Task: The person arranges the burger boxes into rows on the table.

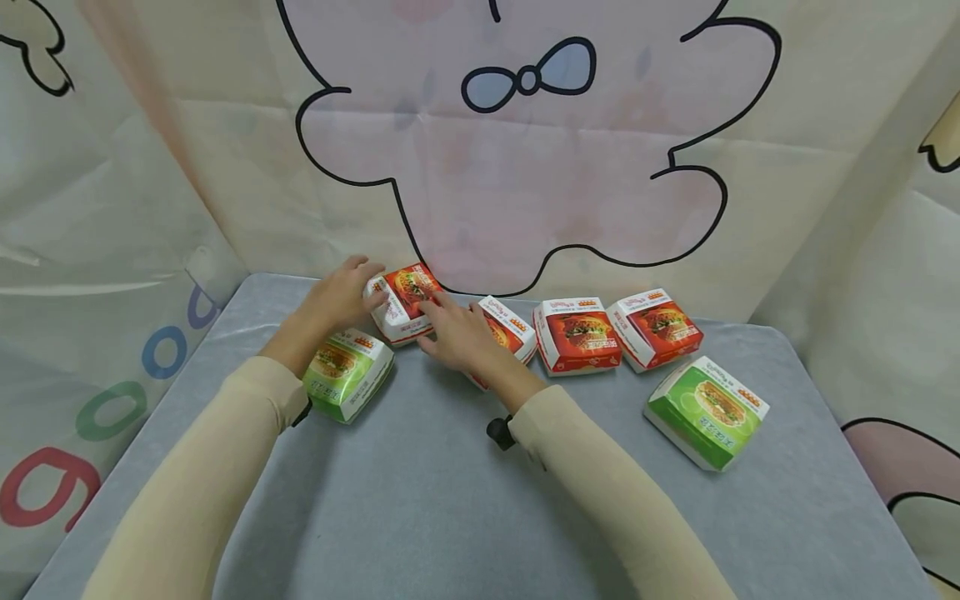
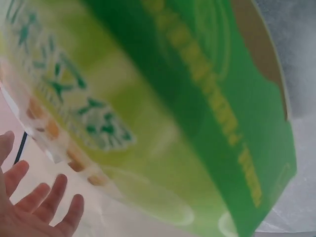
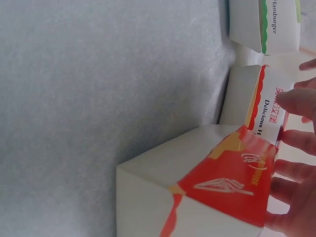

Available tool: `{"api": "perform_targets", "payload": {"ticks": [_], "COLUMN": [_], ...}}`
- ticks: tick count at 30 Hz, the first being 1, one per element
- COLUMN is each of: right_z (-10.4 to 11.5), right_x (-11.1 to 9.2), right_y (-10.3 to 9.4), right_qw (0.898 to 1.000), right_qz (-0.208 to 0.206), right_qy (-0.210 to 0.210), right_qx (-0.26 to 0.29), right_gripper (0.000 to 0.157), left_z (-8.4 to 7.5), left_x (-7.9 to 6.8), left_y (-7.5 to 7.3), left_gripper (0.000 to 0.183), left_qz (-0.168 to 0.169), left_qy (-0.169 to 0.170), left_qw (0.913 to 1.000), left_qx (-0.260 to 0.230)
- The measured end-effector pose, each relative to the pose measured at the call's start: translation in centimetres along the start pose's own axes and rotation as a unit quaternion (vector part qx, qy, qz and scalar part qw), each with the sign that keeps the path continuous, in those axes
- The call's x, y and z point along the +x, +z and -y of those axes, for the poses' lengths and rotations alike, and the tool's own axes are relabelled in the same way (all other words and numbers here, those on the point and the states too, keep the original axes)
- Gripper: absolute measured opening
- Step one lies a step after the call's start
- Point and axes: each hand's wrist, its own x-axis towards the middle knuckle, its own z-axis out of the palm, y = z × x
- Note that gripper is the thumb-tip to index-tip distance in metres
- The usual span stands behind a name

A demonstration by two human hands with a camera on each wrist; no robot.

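At the back left of the table, a red-and-white hamburger box (image 1: 408, 298) lies between both hands. My left hand (image 1: 341, 293) is at its left side, fingers spread and fairly straight in the left wrist view. The right hand (image 1: 459, 337) reaches to its right side with extended fingers, thumb against the white panel in the right wrist view. Below the left wrist sits a green hamburger box (image 1: 348, 373), which fills much of the left wrist view. Another red hamburger box (image 1: 508, 327) stands beside the right hand, partly hidden by it.
Two more red hamburger boxes, one in the middle (image 1: 577, 335) and one further right (image 1: 656, 328), stand along the back. Nearer the right edge lies a second green box (image 1: 707, 412). A grey cloth covers the table (image 1: 420, 500); a printed curtain (image 1: 600, 192) hangs behind it.
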Motion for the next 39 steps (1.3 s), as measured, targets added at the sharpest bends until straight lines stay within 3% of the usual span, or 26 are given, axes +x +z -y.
{"api": "perform_targets", "payload": {"ticks": [2, 8, 18, 30, 39], "right_z": [-0.1, -0.1, -0.3, 0.1, 0.7], "right_x": [0.0, 0.1, 0.2, 0.0, -0.2], "right_y": [0.1, 0.1, 0.3, 0.2, 0.1], "right_qw": [1.0, 1.0, 1.0, 1.0, 0.999], "right_qz": [0.0, 0.009, 0.004, -0.001, 0.009], "right_qy": [0.0, 0.006, 0.006, -0.006, -0.038], "right_qx": [0.003, 0.011, 0.011, -0.002, 0.005], "right_gripper": [0.056, 0.059, 0.061, 0.062, 0.057], "left_z": [0.3, 0.6, 0.5, 0.7, 0.3], "left_x": [0.0, 0.0, 0.2, 0.2, 0.1], "left_y": [-0.2, 0.0, 0.2, 0.5, 0.4], "left_gripper": [0.054, 0.06, 0.058, 0.06, 0.064], "left_qz": [0.005, 0.064, 0.093, 0.086, 0.091], "left_qy": [-0.004, -0.008, 0.008, 0.003, -0.021], "left_qw": [1.0, 0.9979, 0.9955, 0.9959, 0.9954], "left_qx": [0.0, 0.004, -0.015, -0.031, -0.025]}}
